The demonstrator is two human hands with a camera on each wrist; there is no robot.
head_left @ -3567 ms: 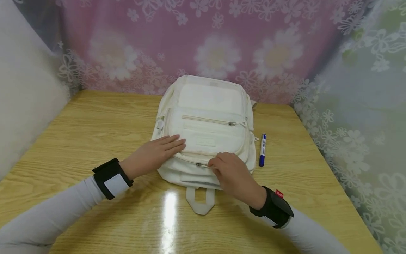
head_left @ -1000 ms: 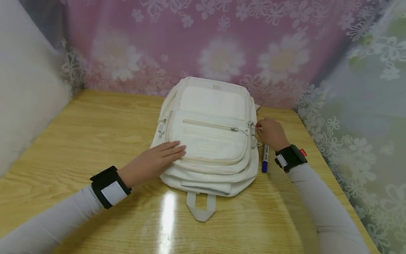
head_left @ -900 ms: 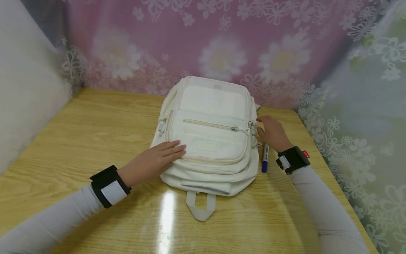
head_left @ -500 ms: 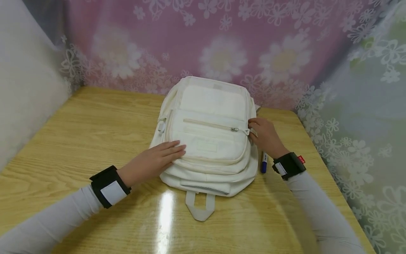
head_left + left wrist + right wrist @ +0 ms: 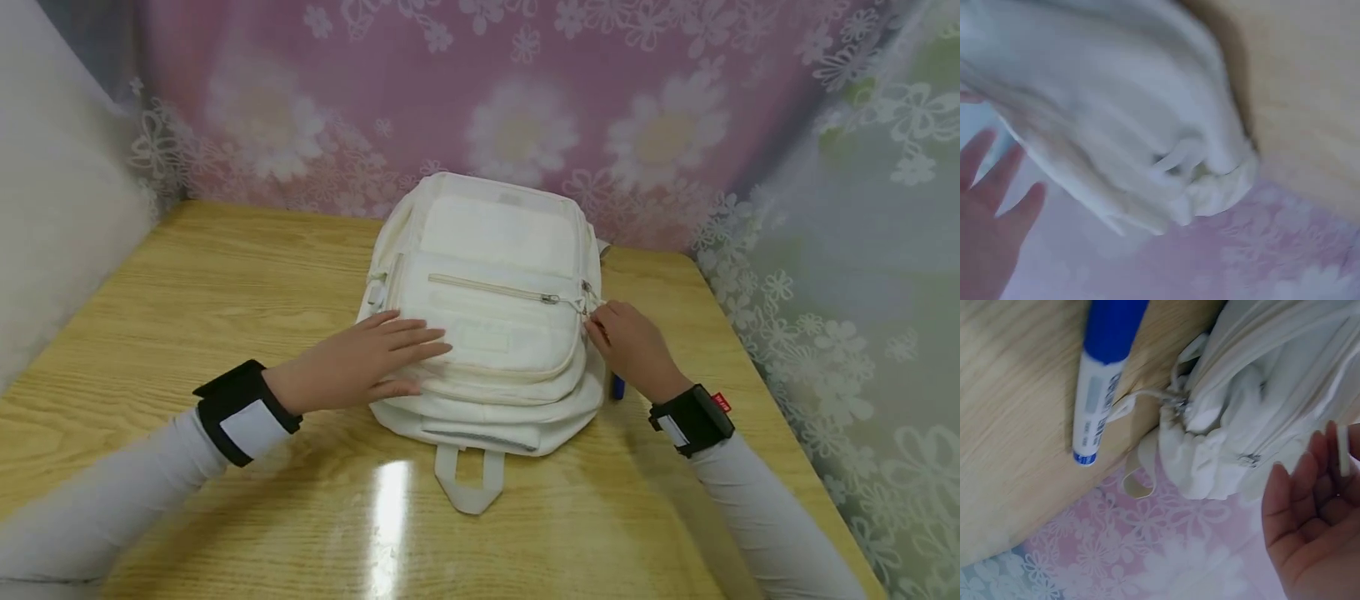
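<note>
A cream backpack (image 5: 495,233) lies on its back on the table, its top handle (image 5: 468,496) toward me. Over the lower left of its front pocket is my left hand (image 5: 356,358), fingers straight and spread; in the left wrist view the fingertips (image 5: 1035,194) look apart from the fabric. At the bag's right edge my right hand (image 5: 630,346) pinches a zipper pull, a pale strip (image 5: 1343,450) between thumb and fingers. Another zipper (image 5: 491,287) crosses the front pocket. A blue-and-white marker (image 5: 1094,394) lies beside the bag, mostly hidden by my right hand in the head view.
The wooden table (image 5: 247,275) surrounds the bag. Floral curtain fabric (image 5: 360,100) hangs behind it, with a patterned sheet (image 5: 885,292) along the right edge and a pale sheet (image 5: 60,208) on the left.
From the zipper at the lower pocket, my right hand went up to the bag's right side. Since then it has come slightly back toward me, pinching a pull. My left fingers have spread apart.
</note>
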